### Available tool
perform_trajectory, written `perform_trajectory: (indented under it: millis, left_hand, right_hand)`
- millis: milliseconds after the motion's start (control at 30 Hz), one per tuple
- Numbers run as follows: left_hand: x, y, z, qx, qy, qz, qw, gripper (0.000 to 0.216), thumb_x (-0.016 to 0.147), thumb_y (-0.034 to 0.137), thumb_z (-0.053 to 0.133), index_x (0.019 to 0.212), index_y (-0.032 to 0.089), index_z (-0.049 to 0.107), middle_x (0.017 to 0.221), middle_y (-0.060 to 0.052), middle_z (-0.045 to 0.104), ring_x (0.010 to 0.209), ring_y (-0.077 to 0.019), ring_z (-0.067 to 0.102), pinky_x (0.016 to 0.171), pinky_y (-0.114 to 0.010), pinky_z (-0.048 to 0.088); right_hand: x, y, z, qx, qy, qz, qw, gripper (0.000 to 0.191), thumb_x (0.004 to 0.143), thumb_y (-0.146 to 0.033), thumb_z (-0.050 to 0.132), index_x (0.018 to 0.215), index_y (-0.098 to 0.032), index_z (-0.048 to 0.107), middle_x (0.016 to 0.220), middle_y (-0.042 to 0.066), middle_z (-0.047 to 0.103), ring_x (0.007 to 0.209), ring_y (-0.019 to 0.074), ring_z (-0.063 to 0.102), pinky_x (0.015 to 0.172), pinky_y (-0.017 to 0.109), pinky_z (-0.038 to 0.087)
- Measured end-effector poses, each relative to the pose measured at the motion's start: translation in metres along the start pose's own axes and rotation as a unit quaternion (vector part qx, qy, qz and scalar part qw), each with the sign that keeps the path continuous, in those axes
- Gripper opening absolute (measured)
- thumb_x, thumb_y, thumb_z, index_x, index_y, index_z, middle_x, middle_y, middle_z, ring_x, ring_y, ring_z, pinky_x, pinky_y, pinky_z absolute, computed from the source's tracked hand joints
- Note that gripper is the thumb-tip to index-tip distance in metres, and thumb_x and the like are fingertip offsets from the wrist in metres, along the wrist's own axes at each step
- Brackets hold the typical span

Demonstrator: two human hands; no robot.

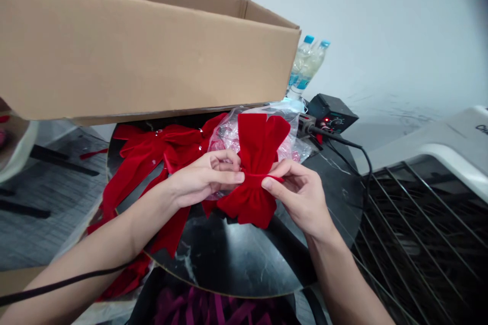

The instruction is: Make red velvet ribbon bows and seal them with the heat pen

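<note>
Between my two hands is a red velvet bow point(256, 147), held above a round black marbled table point(236, 259). My left hand point(213, 172) pinches the bow's narrow middle from the left, thumb on top. From the right, my right hand point(295, 188) pinches a thin red strip at the same middle, its thumb pressed toward the fingers. Left of the bow, more red velvet bows point(160, 144) with long tails lie on the table and hang over its edge. Behind the held bow sits a clear plastic bag point(229, 129) with pinkish contents, partly hidden.
A large open cardboard box point(152, 56) stands behind the table. To its right are bottles with blue caps point(310, 63) and a black device point(331, 114) with a red light and cable. A heater-like unit with a wire grille point(415, 213) stands at the right.
</note>
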State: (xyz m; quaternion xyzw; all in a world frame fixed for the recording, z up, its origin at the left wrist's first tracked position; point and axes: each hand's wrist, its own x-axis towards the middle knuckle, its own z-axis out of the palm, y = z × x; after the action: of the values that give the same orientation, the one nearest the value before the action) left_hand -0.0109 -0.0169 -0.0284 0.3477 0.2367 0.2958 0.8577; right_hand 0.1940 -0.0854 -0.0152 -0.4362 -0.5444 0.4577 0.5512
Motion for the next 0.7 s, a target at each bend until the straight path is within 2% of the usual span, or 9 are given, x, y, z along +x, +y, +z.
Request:
perform_trajectory:
  millis: [133,233,367,500,600,700]
  left_hand:
    - [0.0,-0.005,-0.005,0.001,-0.031,-0.011,0.999,0.032,0.059,0.008,0.095,0.08,0.013,0.071,0.072,0.0,0.07,0.062,-0.0091,0.065,0.058,-0.016,0.05]
    - [-0.001,-0.006,-0.002,0.033,0.015,0.012,0.999,0.028,0.058,0.009,0.095,0.077,0.013,0.075,0.068,-0.001,0.07,0.06,-0.0096,0.063,0.057,-0.018,0.049]
    - [-0.004,-0.004,0.006,0.112,0.098,0.083,0.985,0.018,0.066,0.014,0.092,0.08,0.014,0.082,0.07,-0.001,0.074,0.065,-0.0099,0.065,0.064,-0.019,0.051]
    - [-0.008,-0.007,0.014,0.211,0.156,0.112,0.958,0.026,0.066,0.013,0.091,0.09,0.018,0.084,0.083,-0.002,0.08,0.079,-0.0151,0.073,0.076,-0.022,0.057]
    - [-0.01,-0.008,0.016,0.243,0.175,0.141,0.943,0.027,0.062,0.012,0.093,0.084,0.016,0.08,0.081,-0.001,0.08,0.08,-0.0179,0.076,0.076,-0.023,0.06]
    - [-0.01,-0.009,0.015,0.229,0.164,0.157,0.947,0.042,0.061,0.011,0.093,0.094,0.02,0.07,0.078,0.002,0.079,0.072,-0.016,0.075,0.066,-0.02,0.058]
  right_hand:
    - [0.002,-0.005,0.001,0.002,-0.035,0.005,0.999,0.017,0.081,-0.024,0.084,0.076,-0.02,0.068,0.077,-0.001,0.07,0.066,0.0098,0.062,0.061,0.02,0.05]
    - [0.003,-0.009,0.001,-0.029,-0.035,-0.003,0.999,0.018,0.082,-0.024,0.084,0.077,-0.02,0.067,0.077,0.0,0.07,0.067,0.0112,0.063,0.062,0.022,0.051]
    - [0.003,-0.008,0.0,-0.095,0.006,-0.021,0.995,0.014,0.086,-0.024,0.08,0.081,-0.021,0.068,0.084,0.001,0.07,0.074,0.0129,0.065,0.068,0.024,0.053]
    - [0.001,-0.001,-0.002,-0.143,0.028,-0.049,0.988,0.011,0.086,-0.024,0.08,0.084,-0.021,0.069,0.087,0.002,0.071,0.076,0.0144,0.066,0.07,0.026,0.053]
    - [0.0,0.001,-0.001,-0.162,0.021,-0.052,0.985,0.011,0.086,-0.024,0.081,0.085,-0.022,0.07,0.088,0.002,0.071,0.077,0.0145,0.066,0.071,0.026,0.053]
    - [-0.002,-0.002,0.001,-0.163,0.014,-0.043,0.986,0.012,0.086,-0.025,0.08,0.087,-0.022,0.068,0.091,0.001,0.072,0.08,0.0146,0.068,0.073,0.026,0.055]
